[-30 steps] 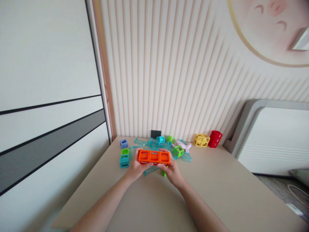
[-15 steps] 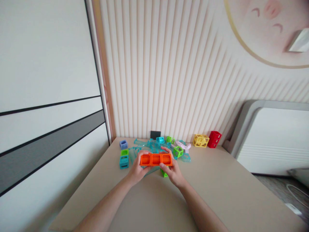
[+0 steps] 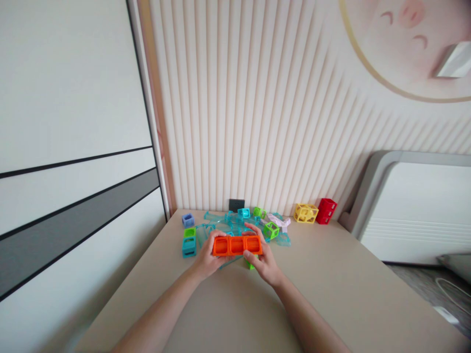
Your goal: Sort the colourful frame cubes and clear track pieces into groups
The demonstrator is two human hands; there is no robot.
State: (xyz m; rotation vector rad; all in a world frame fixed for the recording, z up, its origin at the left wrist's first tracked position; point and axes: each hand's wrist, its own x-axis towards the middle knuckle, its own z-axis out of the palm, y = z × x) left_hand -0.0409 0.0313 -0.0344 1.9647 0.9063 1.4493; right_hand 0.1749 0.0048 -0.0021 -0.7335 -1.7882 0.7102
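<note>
Three orange hollow cube blocks (image 3: 237,245), joined in a row, are held level above the table in both hands. My left hand (image 3: 208,255) grips the left end, fingers wrapped round it. At the right end my right hand (image 3: 263,260) is closed on the row, its thumb against the near face. Beneath the hands a green cube block (image 3: 250,263) is partly hidden. Clear teal plastic pieces (image 3: 235,223) lie in a heap just behind, with a green open-frame cube (image 3: 271,230) at the heap's right.
On the table (image 3: 331,284), a green-and-blue block pair (image 3: 189,242) and a periwinkle block (image 3: 188,219) stand at left. Yellow blocks (image 3: 306,213) and a red block stack (image 3: 326,211) stand at back right. A pale lilac piece (image 3: 278,222) lies near the wall socket (image 3: 236,205).
The orange row has dropped very slightly and tilted a little in my hands. Both hands keep their hold, and the other blocks stay where they were.
</note>
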